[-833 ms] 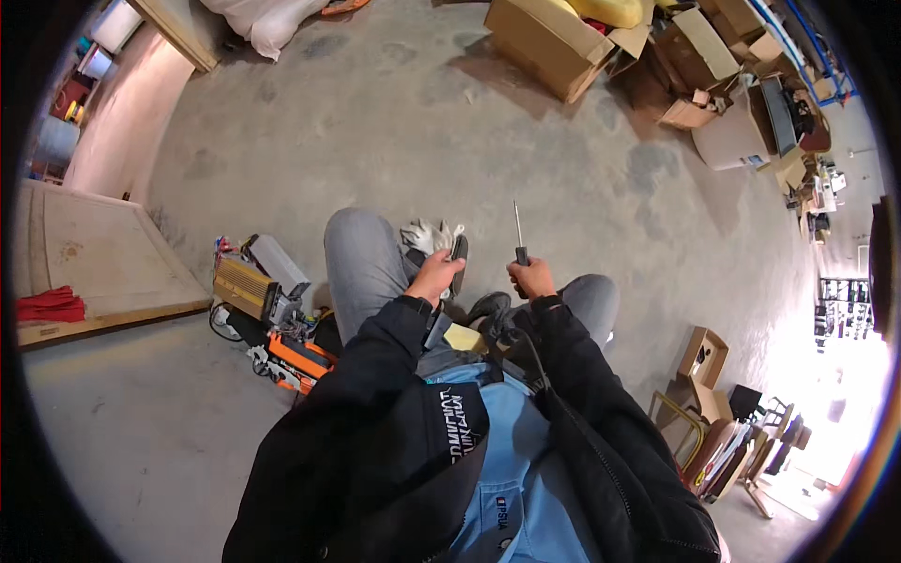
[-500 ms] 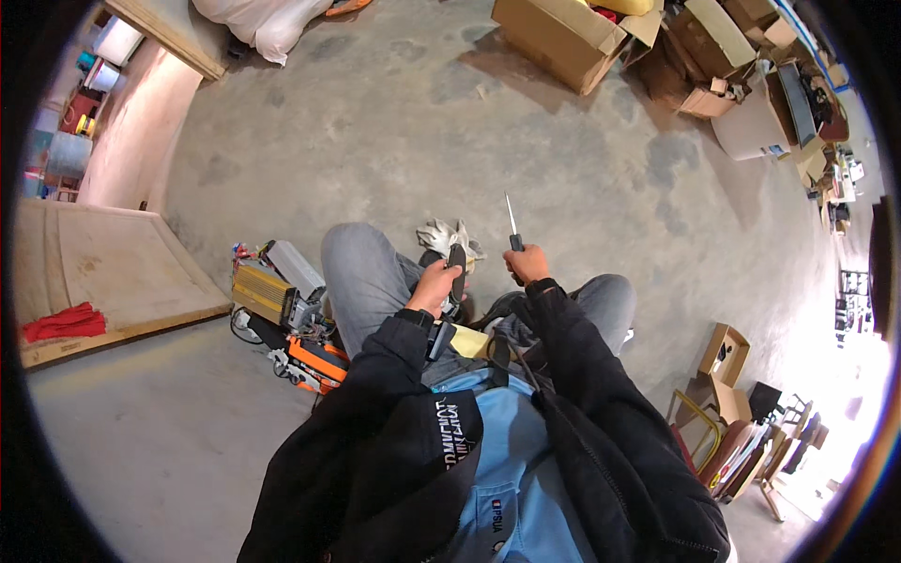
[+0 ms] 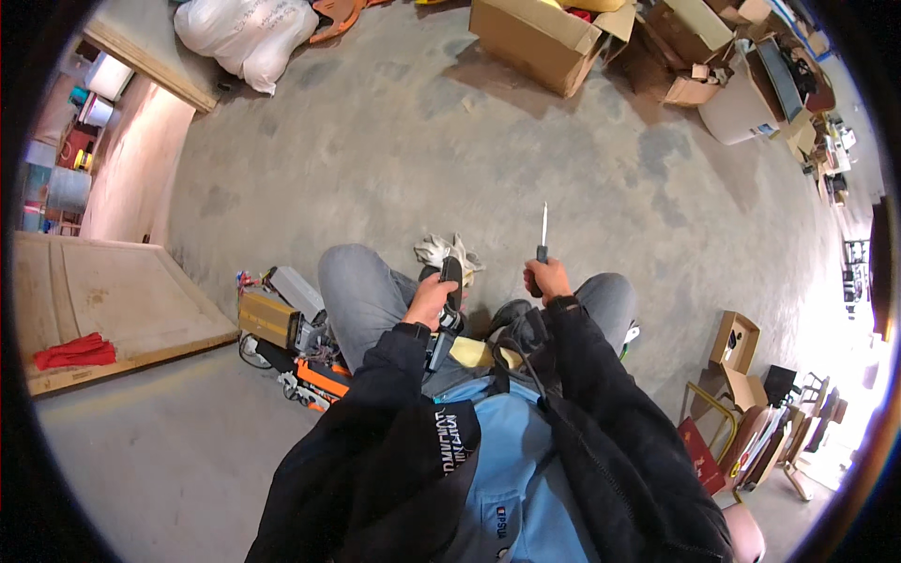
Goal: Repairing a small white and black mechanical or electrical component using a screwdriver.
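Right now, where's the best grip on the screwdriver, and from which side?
Probably the black handle, from the person's side, as the right hand has it: the thin metal shaft points forward, away from the body, and the thicker handle sits at the near end. The fist hides part of the handle.

Black-handled screwdriver (image 3: 542, 253), right hand (image 3: 550, 278); dark object (image 3: 451, 271), left hand (image 3: 431, 301)

Concrete floor (image 3: 357, 169) and cardboard boxes (image 3: 530, 47) suggest a storeroom.
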A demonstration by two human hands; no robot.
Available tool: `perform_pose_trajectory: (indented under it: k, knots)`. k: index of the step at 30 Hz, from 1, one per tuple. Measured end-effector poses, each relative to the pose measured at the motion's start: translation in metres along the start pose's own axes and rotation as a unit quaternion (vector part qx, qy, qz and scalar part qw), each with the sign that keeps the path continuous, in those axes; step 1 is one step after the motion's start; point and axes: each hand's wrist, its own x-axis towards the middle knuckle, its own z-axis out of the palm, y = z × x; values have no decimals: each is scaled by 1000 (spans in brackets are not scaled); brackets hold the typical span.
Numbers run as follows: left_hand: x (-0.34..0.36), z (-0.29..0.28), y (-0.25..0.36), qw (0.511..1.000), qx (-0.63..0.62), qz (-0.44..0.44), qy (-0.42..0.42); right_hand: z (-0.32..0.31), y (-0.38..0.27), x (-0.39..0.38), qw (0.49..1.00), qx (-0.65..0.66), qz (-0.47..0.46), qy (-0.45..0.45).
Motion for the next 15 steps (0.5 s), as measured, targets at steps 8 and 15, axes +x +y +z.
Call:
perform_pose_trajectory:
  k: [8, 15]
  knots:
    - [-3, -6, 6, 998, 57, 8, -5, -38, 8, -24, 996, -55, 65, 15]
    - [30, -7, -36, 972, 208, 98, 43, -44, 46, -22, 975, 210, 61, -28]
